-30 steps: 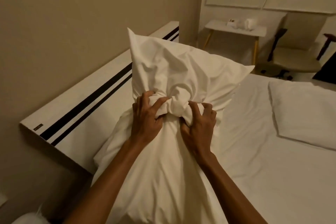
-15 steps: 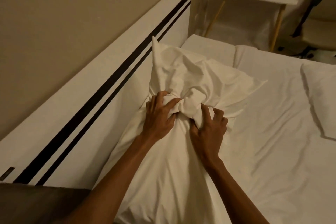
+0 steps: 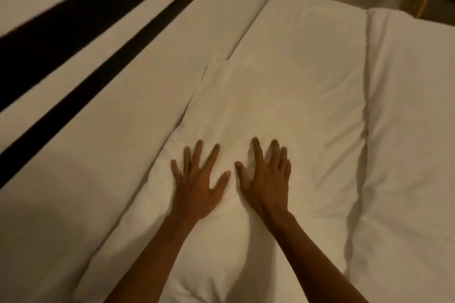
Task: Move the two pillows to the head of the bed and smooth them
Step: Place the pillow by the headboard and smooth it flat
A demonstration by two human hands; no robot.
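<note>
1. Pillow (image 3: 283, 110): lies flat on the bed, its long left edge touching the foot of the headboard (image 3: 152, 61). This puts it at the head of the bed, which is where the task wants it.
2. Left hand (image 3: 199, 179): palm down on the near half of the pillow, fingers spread wide, gripping nothing. The open palm spreads pressure over the cloth, which suits flattening a wrinkle rather than lifting.
3. Right hand (image 3: 264, 177): palm down just beside the left, thumbs nearly touching, fingers extended and closer together, also gripping nothing. The cloth dents slightly around both hands, so both appear to bear down.
4. Paired placement near the pillow's middle: judged to be the start of a smoothing stroke, from which the hands can sweep apart toward the pillow's ends.
5. Bedding (image 3: 408, 130): a folded white layer runs along the pillow's right edge, with a deep crease between them. Some soft folds remain on the pillow near that crease.
6. Second pillow: not in view; its position cannot be told.
7. Status: judged as first pillow placed, smoothing in hand, second pillow outstanding.
</note>
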